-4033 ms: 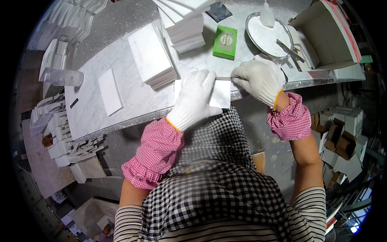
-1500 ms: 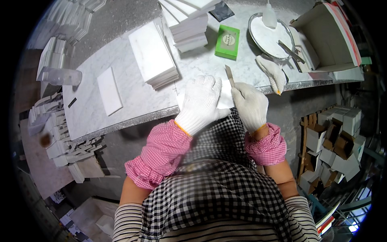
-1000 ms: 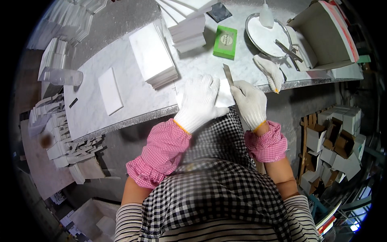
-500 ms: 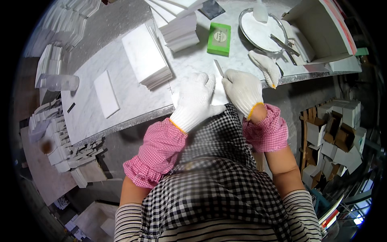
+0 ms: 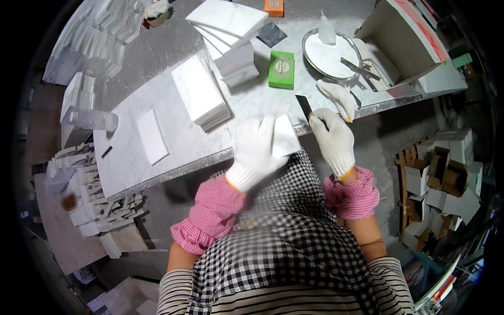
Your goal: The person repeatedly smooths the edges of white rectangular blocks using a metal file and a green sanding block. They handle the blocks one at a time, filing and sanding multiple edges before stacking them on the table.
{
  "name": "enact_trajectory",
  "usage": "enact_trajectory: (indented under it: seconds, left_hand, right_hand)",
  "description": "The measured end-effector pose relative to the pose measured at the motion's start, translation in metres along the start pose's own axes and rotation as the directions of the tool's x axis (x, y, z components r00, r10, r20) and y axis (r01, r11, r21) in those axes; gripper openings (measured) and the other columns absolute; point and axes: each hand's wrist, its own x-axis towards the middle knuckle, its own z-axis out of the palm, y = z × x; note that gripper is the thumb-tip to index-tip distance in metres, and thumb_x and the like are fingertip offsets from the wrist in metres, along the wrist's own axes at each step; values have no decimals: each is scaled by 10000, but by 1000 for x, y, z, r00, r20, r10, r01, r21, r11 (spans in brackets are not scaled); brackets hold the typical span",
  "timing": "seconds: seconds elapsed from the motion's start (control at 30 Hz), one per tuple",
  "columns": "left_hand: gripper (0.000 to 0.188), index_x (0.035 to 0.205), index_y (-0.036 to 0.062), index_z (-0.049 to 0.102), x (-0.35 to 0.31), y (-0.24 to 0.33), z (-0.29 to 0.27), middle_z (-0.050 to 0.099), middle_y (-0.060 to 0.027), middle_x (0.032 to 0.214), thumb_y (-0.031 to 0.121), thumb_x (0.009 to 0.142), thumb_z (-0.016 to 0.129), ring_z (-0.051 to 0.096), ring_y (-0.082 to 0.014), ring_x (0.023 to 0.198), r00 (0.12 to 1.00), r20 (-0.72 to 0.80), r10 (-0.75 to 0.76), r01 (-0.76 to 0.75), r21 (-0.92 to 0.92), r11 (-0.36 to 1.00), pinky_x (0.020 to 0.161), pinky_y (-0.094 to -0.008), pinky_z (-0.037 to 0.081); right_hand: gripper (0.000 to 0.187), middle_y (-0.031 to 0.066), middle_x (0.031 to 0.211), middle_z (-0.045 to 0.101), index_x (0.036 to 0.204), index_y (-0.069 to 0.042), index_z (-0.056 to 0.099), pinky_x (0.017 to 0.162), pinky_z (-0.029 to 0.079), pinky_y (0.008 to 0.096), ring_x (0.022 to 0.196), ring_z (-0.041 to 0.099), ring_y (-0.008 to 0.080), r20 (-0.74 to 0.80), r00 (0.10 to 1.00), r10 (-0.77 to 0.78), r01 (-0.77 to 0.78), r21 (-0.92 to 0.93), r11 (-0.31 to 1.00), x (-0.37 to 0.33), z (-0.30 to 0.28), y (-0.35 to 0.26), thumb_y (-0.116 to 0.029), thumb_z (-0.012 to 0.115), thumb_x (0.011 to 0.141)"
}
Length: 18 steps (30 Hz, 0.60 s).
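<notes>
At the table's front edge my left hand (image 5: 254, 151), in a white knit glove, grips a white tile (image 5: 286, 137) whose right part shows past the fingers. My right hand (image 5: 334, 140), gloved too, is just right of the tile, its thumb and fingers pinching a thin dark flat blade (image 5: 303, 107). The blade points up and left over the table edge, apart from the tile. A stack of white tiles (image 5: 197, 92) stands beyond my left hand. Farther left, a single white tile (image 5: 153, 136) lies flat.
A metal bowl of white paste (image 5: 328, 58) holds a squeeze bottle (image 5: 326, 30) and a putty knife (image 5: 359, 69). Around it are a loose glove (image 5: 336, 98), an open carton (image 5: 404, 42) and a green box (image 5: 282, 69). A taller tile stack (image 5: 236, 65) and a plastic jar (image 5: 93, 120) stand farther off.
My right hand has drawn back to the right, off the tile, and the blade has turned its dark face up. My left hand's tile now shows more, tilted at the edge.
</notes>
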Motion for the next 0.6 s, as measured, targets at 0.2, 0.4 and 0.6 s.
enact_trajectory:
  seconds: [0.2,0.4,0.6]
  left_hand:
    - [923,1381,-34,514,-14,15,-37,588,-228,1214,174,569,900,604,-397,1094,993,-107,48,-72,-229,971,924,-474,507]
    - [874,1362,-51,518,-25,31,-47,609,-219,1157,125,592,894,615,-386,1020,977,-197,85,-142,-296,945,878,-452,522]
    - [799,1307,-59,542,-26,45,-60,621,-217,1114,112,600,873,617,-389,989,958,-235,166,-220,-225,949,864,-452,522]
  right_hand:
    - [212,107,847,704,1080,-31,657,655,529,331,692,659,199,305,950,70,-206,441,874,-15,-9,-45,-220,567,1051]
    - [199,43,728,658,1070,-26,652,590,505,282,599,599,108,348,937,12,-187,473,861,-32,-12,-79,-189,539,1051]
    - [233,75,707,642,1071,-18,650,615,512,321,617,618,144,287,957,-45,-76,396,915,-43,-23,-91,-223,544,1037]
